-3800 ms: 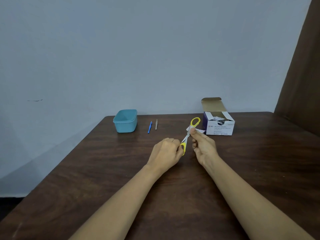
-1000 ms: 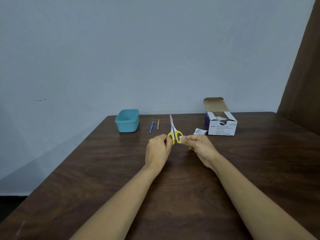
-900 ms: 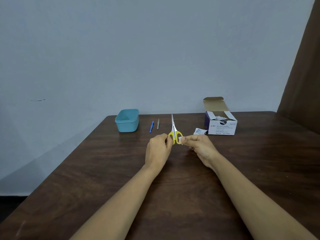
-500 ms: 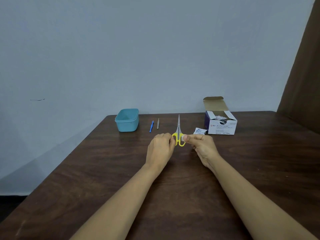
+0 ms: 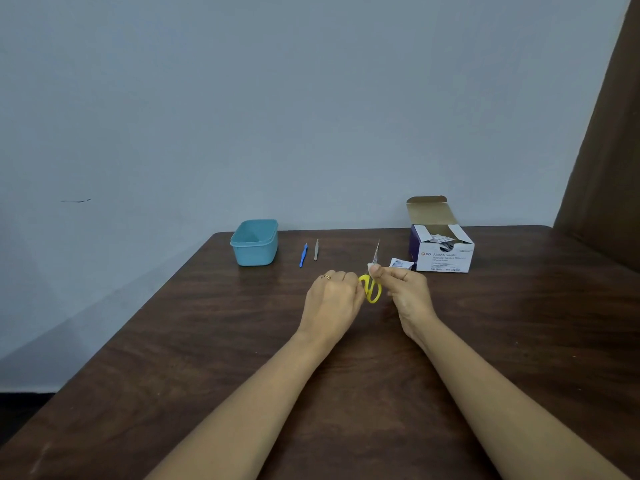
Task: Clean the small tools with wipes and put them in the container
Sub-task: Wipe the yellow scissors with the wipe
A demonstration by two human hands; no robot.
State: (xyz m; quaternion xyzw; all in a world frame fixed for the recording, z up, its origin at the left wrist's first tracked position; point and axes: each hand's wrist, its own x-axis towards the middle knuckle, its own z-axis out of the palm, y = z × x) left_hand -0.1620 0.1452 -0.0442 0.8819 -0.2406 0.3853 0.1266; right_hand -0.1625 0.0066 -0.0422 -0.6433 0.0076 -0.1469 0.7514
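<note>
Your left hand (image 5: 332,296), ring (image 5: 325,277) on one finger, curls shut around a yellow handle loop of the scissors (image 5: 370,287), holding them just above the dark wooden table (image 5: 207,341). The blades are closed and point toward twelve o'clock, leaning slightly to one. Your right hand (image 5: 408,292) meets them from three o'clock, thumb and fingertips pinching a small white wipe (image 5: 371,267) against the blades just above the handles; the other fingers fold loosely into the palm. Both forearms reach in from six o'clock.

At eleven o'clock from your hands, near the table's far edge, the teal container (image 5: 254,242) stands open. Between it and the scissors lie a blue tool (image 5: 303,255) and a grey metal tool (image 5: 316,250), side by side, apart. At one o'clock a torn sachet (image 5: 401,263) lies just beside the opened box of alcohol swabs (image 5: 443,254), flap up. A brown curtain (image 5: 609,133) hangs at two o'clock.
</note>
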